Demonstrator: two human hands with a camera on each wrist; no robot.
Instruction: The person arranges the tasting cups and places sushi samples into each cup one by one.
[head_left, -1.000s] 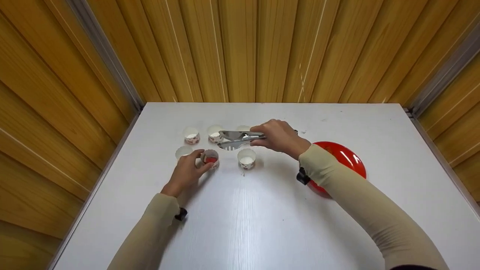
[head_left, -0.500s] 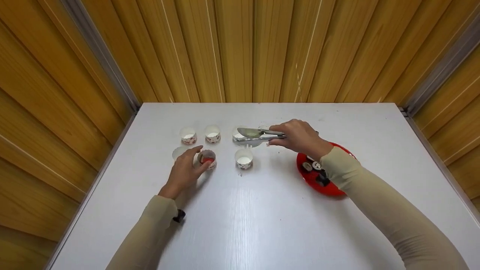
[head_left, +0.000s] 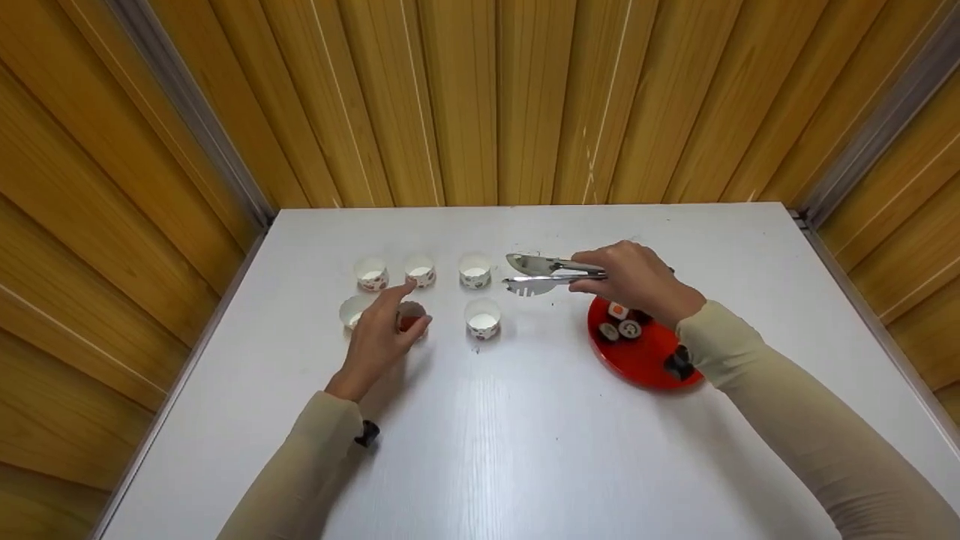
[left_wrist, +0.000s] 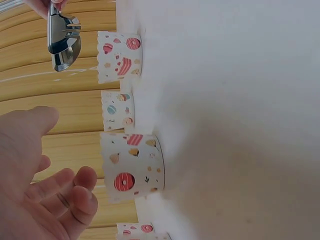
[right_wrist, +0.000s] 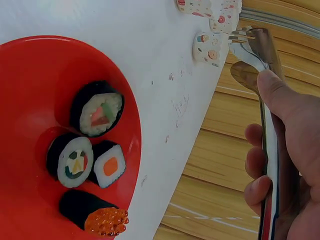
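My right hand grips a pair of metal tongs, whose ends are apart with nothing between them. The tongs point left, above the table between the paper cups and the red plate. My left hand has its fingers spread beside a paper baking cup with something red in it. In the left wrist view a gap shows between the fingers and that cup's wall. Several sushi pieces lie on the plate, among them a roll and one topped with orange roe.
More paper cups with printed sweets stand near the left hand: one at the front right, one at the back right and several to the left. A wooden-slat wall rises behind the white table.
My right hand has drawn the tongs to the right, away from the cups and towards the plate. The left hand's fingers have spread from around the cup with the red contents.
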